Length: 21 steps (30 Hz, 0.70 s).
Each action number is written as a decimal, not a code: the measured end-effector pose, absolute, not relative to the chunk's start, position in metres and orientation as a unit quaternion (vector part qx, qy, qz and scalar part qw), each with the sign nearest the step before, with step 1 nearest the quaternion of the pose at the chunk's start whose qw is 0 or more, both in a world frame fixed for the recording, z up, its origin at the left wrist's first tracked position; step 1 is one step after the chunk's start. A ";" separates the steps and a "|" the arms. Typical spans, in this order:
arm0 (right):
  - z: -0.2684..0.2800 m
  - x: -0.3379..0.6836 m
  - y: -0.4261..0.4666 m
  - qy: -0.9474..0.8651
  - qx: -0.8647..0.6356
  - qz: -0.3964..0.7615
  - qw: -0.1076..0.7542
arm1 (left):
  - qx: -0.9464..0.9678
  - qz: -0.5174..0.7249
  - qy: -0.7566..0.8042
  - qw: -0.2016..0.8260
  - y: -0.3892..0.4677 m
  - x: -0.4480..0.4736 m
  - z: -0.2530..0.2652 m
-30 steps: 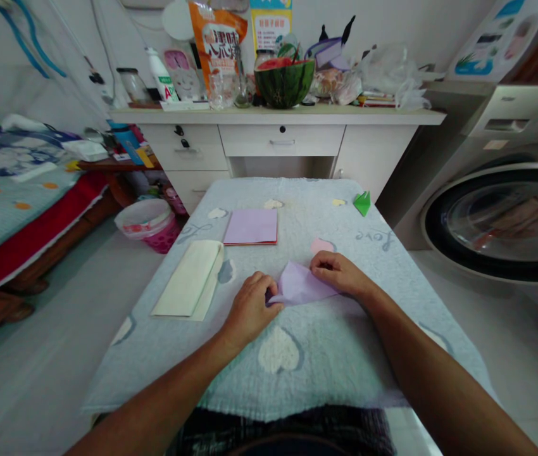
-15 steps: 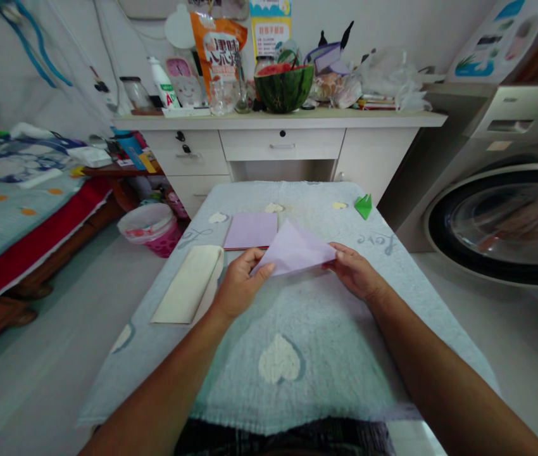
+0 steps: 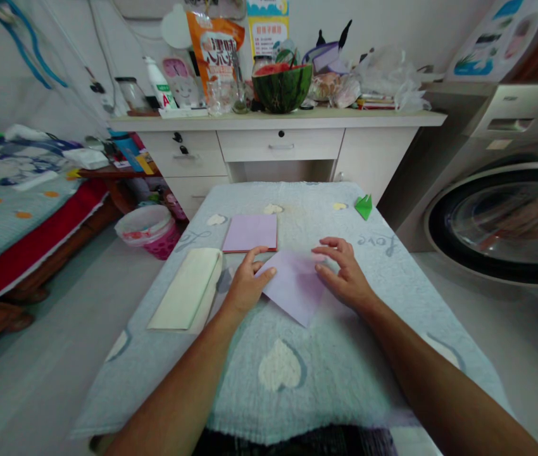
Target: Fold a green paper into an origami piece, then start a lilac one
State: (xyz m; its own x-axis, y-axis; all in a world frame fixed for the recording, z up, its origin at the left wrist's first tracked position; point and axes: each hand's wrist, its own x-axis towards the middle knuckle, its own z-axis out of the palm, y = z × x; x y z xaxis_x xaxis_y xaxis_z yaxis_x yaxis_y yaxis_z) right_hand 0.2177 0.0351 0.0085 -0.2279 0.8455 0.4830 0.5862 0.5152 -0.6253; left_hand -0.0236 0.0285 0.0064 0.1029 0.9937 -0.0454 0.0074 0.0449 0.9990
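Observation:
A sheet of light purple paper [image 3: 296,286] is spread out over the table, one corner pointing toward me. My left hand [image 3: 246,282] pinches its left corner between thumb and fingers. At the sheet's right side, my right hand [image 3: 344,271] has its fingers apart and holds nothing; its thumb is close to the paper's edge. Just beyond the sheet lies a stack of square purple paper [image 3: 250,232], with a red edge showing underneath. A folded cream-coloured paper or cloth [image 3: 184,288] rests left of my left hand.
A pale blue cloth with hearts [image 3: 345,373] covers the table. A small folded green paper piece [image 3: 363,206] sits at its far right corner. Behind stands a white cabinet [image 3: 281,142] bearing a cut watermelon [image 3: 282,88]. A washing machine [image 3: 511,190] is on the right, a pink bin [image 3: 152,235] on the left.
The purple sheet, folded as a triangle before, is now opened out with a corner toward me. My right hand has let go of its corner and spread its fingers.

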 end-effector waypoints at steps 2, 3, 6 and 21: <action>0.010 0.211 0.030 -0.814 -0.431 0.131 0.367 | 0.534 0.452 0.493 0.517 0.029 -0.026 0.005; 0.011 0.208 0.028 -0.829 -0.418 0.119 0.353 | 0.544 0.449 0.494 0.509 0.030 -0.027 0.005; 0.009 0.202 0.027 -0.855 -0.399 0.095 0.318 | 0.571 0.432 0.489 0.498 0.030 -0.032 0.004; -0.007 0.194 0.031 -0.879 -0.399 0.100 0.241 | 0.619 0.366 0.521 0.460 0.027 -0.040 0.006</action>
